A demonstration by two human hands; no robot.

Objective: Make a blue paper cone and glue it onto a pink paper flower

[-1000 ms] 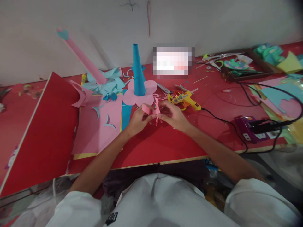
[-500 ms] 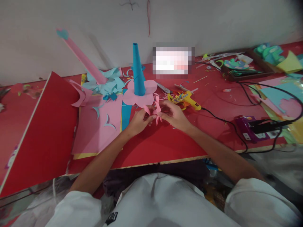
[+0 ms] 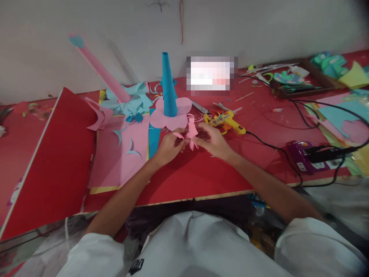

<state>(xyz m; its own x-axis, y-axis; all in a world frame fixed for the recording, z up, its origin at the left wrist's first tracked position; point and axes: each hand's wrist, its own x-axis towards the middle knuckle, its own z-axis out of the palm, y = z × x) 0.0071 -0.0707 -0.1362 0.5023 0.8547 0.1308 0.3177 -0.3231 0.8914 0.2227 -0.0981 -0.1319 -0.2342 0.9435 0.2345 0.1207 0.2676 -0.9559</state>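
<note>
Between both hands is a pink paper piece (image 3: 191, 130) with several curling strips, held just above the red tabletop. My left hand (image 3: 172, 146) pinches its left side between thumb and fingers. From the right, my right hand (image 3: 212, 140) pinches the same piece, its thumb near the middle. Right behind the hands stands a blue paper cone (image 3: 169, 92) on a pink flower-shaped paper base (image 3: 184, 105). A yellow glue gun (image 3: 230, 122) lies beyond my right hand. The undersides of my fingers are hidden.
Scissors (image 3: 199, 107) lie behind the glue gun. Pink sheets (image 3: 121, 165) with blue scraps are at left, beside a leaning red board (image 3: 52, 165). A pink paper tube (image 3: 100, 69) leans up behind. On the right are a purple power strip (image 3: 307, 157), cables and a brown tray (image 3: 305, 92).
The pink paper piece has turned slightly between my fingers, so its upper strip faces the camera more broadly. Both hands have stayed nearly in place.
</note>
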